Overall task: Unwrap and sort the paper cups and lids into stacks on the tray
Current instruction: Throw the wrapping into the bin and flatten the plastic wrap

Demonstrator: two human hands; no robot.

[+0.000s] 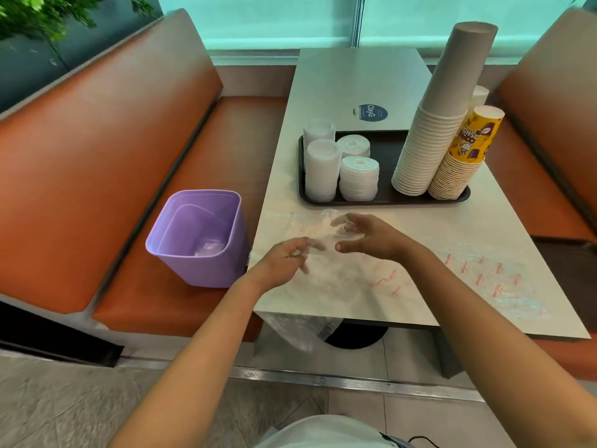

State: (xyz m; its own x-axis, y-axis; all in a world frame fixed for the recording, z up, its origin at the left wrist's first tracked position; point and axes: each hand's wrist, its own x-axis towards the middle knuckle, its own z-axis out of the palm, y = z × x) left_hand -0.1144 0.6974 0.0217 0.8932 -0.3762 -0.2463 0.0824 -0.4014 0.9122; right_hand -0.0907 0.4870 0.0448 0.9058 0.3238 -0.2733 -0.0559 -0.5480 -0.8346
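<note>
A dark tray (pixel 384 202) on the white table carries several stacks of white lids (pixel 358 179) on its left. On its right stand a tall stack of white paper cups (pixel 429 147) and a shorter stack of yellow printed cups (pixel 465 156). In front of the tray, my left hand (pixel 284 263) pinches a clear plastic wrapper (pixel 323 273). My right hand (pixel 365 236) holds the wrapper's far end with curled fingers. The wrapper lies across the table and hangs over the near edge.
A purple bin (pixel 200 240) stands on the orange bench seat left of the table, with some clear plastic inside. Another clear wrapper with red print (pixel 484 276) lies flat on the table's right side. A second orange bench (pixel 549 101) is on the right.
</note>
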